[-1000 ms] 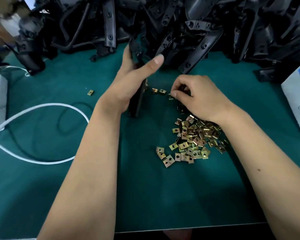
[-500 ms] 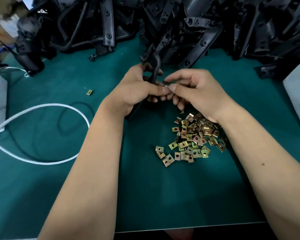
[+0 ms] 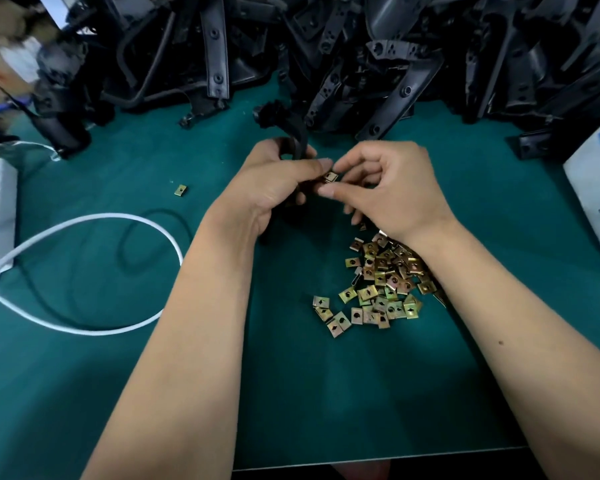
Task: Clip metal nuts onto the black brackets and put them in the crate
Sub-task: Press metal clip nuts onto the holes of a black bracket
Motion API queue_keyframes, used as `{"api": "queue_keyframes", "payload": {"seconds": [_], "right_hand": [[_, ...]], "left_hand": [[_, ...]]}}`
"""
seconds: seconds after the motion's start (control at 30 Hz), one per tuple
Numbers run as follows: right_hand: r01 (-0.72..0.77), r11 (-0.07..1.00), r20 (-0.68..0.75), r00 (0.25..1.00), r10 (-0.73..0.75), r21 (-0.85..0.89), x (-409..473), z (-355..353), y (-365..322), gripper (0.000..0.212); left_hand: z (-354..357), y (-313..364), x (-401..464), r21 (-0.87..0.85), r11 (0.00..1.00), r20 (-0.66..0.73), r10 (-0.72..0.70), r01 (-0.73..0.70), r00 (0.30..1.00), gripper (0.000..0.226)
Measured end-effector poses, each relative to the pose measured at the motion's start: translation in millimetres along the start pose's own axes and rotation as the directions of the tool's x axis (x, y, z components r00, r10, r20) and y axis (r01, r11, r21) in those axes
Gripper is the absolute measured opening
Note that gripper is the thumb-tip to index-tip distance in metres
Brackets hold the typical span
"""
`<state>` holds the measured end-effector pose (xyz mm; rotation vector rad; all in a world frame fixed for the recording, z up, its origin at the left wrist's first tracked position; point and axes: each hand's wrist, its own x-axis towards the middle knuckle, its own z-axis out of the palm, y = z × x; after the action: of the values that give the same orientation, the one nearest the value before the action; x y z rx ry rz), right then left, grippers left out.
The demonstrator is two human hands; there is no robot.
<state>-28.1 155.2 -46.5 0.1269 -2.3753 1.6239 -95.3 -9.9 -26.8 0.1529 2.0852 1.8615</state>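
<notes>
Standing beside the bench, I judged the job barely begun: the left hand (image 3: 278,181) gripped one black bracket (image 3: 297,133) while the right hand (image 3: 385,188) pinched a metal nut (image 3: 330,176) against it; loose nuts (image 3: 378,285) and heaped brackets (image 3: 361,46) waited, no crate visible.

Bench stock, counted by kind

Hands: two, left hand (image 3: 274,188) and right hand (image 3: 392,188). Black bracket in hand (image 3: 297,133): one. Clip nut between the fingertips (image 3: 330,176): one. Stray nut (image 3: 180,190) at 9 o'clock: one. Heap of nuts (image 3: 381,282) at 5 o'clock: several dozen, uncountable. Bracket pile (image 3: 343,46) at 12 o'clock: uncountable. White cable (image 3: 118,216): one.
</notes>
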Motion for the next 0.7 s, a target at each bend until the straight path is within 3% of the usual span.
{"api": "queue_keyframes", "payload": {"seconds": [0.17, 0.5, 0.6, 0.7], "right_hand": [[-0.007, 1.0, -0.023, 1.0, 0.007, -0.016, 1, -1, 2, 0.012], [0.072, 0.981, 0.002, 0.997, -0.072, -0.181, 1, -3, 5, 0.012], [0.041, 0.965, -0.13, 0.989, -0.077, -0.259, 3, -11, 6, 0.016], [-0.03, 0.993, -0.226, 0.974, 0.004, -0.112, 7, -24, 9, 0.018]], "left_hand": [[-1, 2, -3, 0.048, 0.999, 0.036, 0.019, -0.021, 0.999, 0.043], [-10, 1, 2, 0.013, 0.997, 0.091, -0.073, 0.072, 0.993, 0.033], [-16, -1, 4, -0.106, 0.989, 0.025, -0.097, 0.099, 0.995, 0.032], [-23, -3, 6, -0.091, 0.994, -0.032, -0.057, 0.054, 0.998, 0.036]]}}
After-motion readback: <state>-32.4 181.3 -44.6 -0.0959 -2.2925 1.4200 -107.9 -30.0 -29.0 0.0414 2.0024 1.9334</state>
